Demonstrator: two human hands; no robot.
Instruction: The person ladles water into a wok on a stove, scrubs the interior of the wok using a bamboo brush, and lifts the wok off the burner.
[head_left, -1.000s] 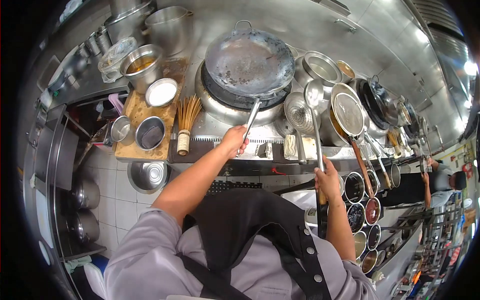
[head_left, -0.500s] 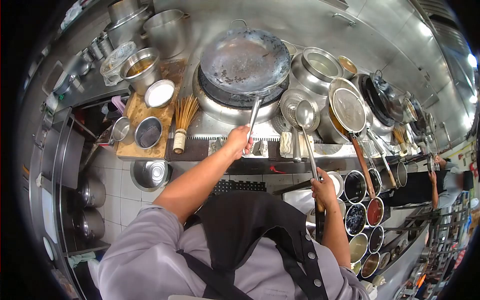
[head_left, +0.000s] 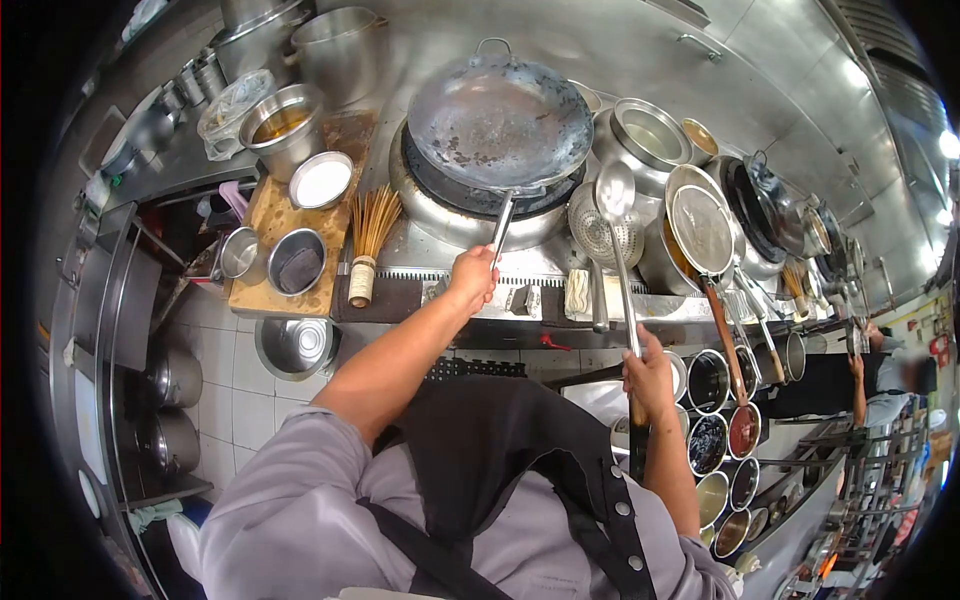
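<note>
My left hand (head_left: pixel 474 280) is wrapped round the metal handle of a large wok (head_left: pixel 500 120). The wok is tilted over the round burner (head_left: pixel 425 205), its dark scorched inside facing me. In my right hand (head_left: pixel 651 380) is the wooden end of a long ladle (head_left: pixel 616 188), whose bowl is raised over a perforated skimmer (head_left: pixel 600 235). The skimmer lies on the stove with its handle toward me. Left of the burner stands a bamboo brush (head_left: pixel 368 245) with a bound grip.
A wooden board (head_left: pixel 262 292) at left bears pots and a white-filled bowl (head_left: pixel 321 180). On the right, strainers (head_left: pixel 703 228) rest over a pot, and several sauce containers (head_left: pixel 708 443) stand below. Another person (head_left: pixel 845 385) is at the far right.
The wok has shifted slightly right with my left hand. My right hand's ladle has risen, its bowl farther from me. The view has moved a little.
</note>
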